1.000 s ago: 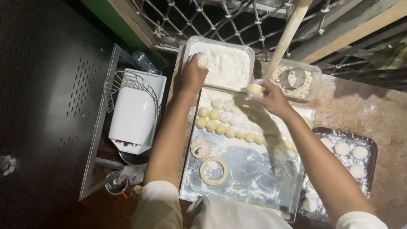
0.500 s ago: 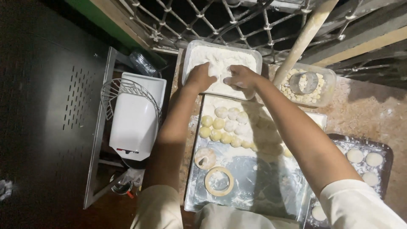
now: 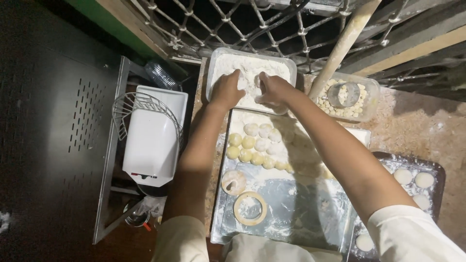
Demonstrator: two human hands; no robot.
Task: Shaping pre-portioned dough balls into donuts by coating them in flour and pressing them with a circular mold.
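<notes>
Both my hands are in a clear plastic tub of white flour (image 3: 286,65) at the far edge of the counter. My left hand (image 3: 227,90) rests on the flour with its fingers curled down. My right hand (image 3: 272,87) is cupped in the flour; a dough ball may be under it, but I cannot see one. Just below the tub lies a floured metal tray (image 3: 291,213) with rows of small dough balls (image 3: 252,143), a flat dough disc (image 3: 233,182) and a ring cutter (image 3: 250,208).
A second clear tub (image 3: 366,99) at the right holds small dough pieces and a metal ring. A dark tray (image 3: 434,167) with round dough pieces lies at far right. A white mixer (image 3: 150,140) with a wire guard stands left, beside a black cabinet (image 3: 48,131). Behind is a metal grille (image 3: 272,22).
My right hand has moved left from beside the second tub into the flour tub, joining my left hand. The camera has tilted slightly.
</notes>
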